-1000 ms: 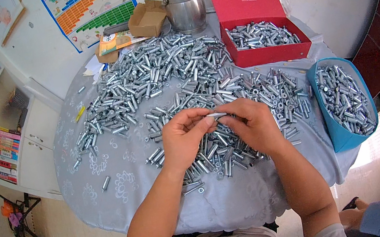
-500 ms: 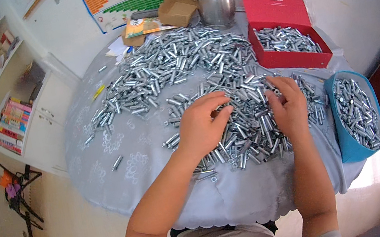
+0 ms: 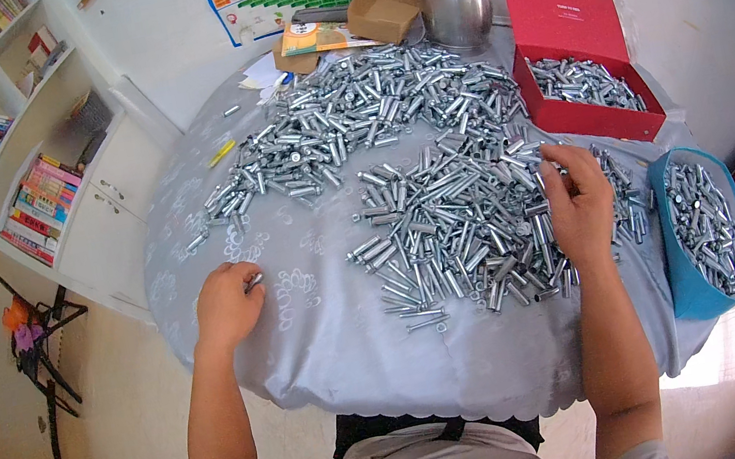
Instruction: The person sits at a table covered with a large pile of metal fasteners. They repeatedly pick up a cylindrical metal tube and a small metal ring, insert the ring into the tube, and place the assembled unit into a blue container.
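Note:
My left hand [image 3: 228,305] is at the left part of the table, its fingers closed around a short silver metal bolt [image 3: 254,282] whose end sticks out by the thumb. On the right, my right hand [image 3: 582,203] rests over the near pile of silver bolts [image 3: 453,214], fingers curled toward the thumb. What lies between those fingertips, if anything, is too small to make out. Behind the near pile spreads a second, wider heap of similar bolts [image 3: 366,107].
A red box [image 3: 599,122] with its lid up and a blue tub [image 3: 695,304] hold more bolts at the right. A steel canister [image 3: 459,7], an open cardboard box [image 3: 383,10] and a yellow marker-like stick [image 3: 222,153] are on the silvery tablecloth [image 3: 342,362]. A bookshelf stands left.
My left hand has left the near pile and moved far left, closing on the lone bolt that lay there. My right hand stays over the pile. The view has shifted slightly.

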{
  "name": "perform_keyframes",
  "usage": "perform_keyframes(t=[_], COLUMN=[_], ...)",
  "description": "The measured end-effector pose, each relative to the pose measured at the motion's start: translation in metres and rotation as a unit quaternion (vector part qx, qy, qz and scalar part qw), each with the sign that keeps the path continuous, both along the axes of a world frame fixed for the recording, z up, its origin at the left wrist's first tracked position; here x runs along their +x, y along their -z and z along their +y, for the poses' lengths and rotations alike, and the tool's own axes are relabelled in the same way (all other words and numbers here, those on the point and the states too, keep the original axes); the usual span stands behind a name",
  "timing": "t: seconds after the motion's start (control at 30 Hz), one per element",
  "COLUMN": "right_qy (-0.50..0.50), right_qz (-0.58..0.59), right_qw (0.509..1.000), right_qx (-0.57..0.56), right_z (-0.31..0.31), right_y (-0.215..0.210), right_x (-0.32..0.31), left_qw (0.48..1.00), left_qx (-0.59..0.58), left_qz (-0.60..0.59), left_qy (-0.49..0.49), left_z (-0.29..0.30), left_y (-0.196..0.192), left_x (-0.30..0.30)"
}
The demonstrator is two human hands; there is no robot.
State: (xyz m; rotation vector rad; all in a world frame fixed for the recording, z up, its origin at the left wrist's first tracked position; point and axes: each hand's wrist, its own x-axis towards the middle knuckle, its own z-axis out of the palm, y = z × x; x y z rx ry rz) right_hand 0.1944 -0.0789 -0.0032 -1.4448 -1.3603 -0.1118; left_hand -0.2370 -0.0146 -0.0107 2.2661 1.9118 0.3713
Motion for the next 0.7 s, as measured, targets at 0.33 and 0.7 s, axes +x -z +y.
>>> perform_keyframes(t=[0.33,0.7], right_qy=[-0.041,-0.179], right_qz=[0.045,0.230], right_qw=[0.998,0.938], right_qx=[-0.002,-0.188], right_z=[0.000,-0.012], right_y=[0.004,0.001], right_x=[-0.011,-0.004], left_qw=[0.901,0.707], left_qx=[-0.087,-0.200], left_qz=[-0.409,-0.633], left_qy=[0.117,0.244], left_z=[0.009,0.008], left_y=[-0.021,-0.015], left_x=[0.075,0.244])
